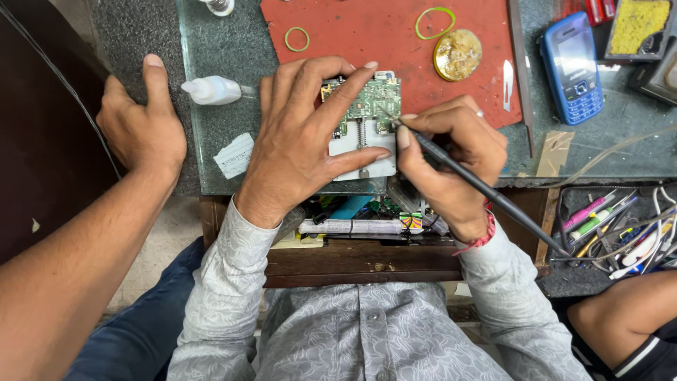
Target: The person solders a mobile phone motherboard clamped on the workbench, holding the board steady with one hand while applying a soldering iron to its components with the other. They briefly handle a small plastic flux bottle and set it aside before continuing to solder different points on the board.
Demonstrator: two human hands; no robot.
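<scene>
A green circuit board [370, 102] sits clamped in a white holder [352, 147] on the glass worktop, partly over a red mat [388, 35]. My left hand [303, 141] lies over the board's left side, fingers spread and pressing on the board and holder. My right hand [451, 159] grips a thin black soldering iron [479, 187] like a pen. Its tip touches the board's right edge.
Another person's hand [141, 127] rests on the grey top at the left, by a small white bottle [211, 89]. A brass tip-cleaner tin [458, 54], rubber bands, a blade and a blue keypad phone [572, 67] lie beyond. An open drawer [367, 222] holds parts; tools lie at right.
</scene>
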